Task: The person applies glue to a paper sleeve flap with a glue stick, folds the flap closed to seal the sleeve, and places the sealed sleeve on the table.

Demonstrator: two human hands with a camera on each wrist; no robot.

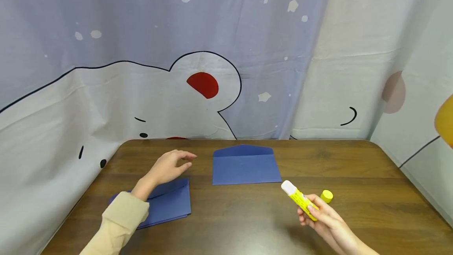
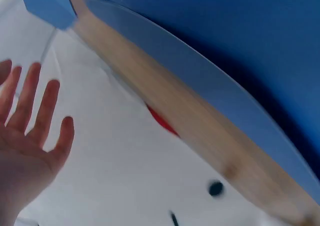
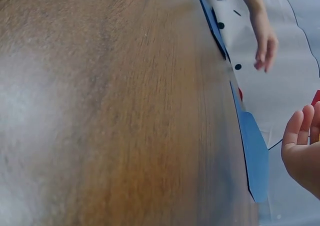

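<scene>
In the head view my right hand [image 1: 327, 217] grips an uncapped glue stick [image 1: 302, 203] with a yellow label, its white end tilted up and to the left. Its yellow cap [image 1: 326, 196] stands on the table just behind that hand. My left hand [image 1: 170, 167] hovers above a small stack of blue envelopes [image 1: 170, 204], fingers spread and nothing in them. Between the hands, farther back, one blue envelope [image 1: 245, 169] lies flat, its flap raised away from me. The left wrist view shows the left hand [image 2: 32, 131] with fingers apart.
The brown wooden table [image 1: 240, 223] ends at a printed curtain [image 1: 141, 101] along its back. More of the curtain hangs close on the left and right sides. Part of the envelope stack is hidden under my left forearm and sleeve [image 1: 122, 217].
</scene>
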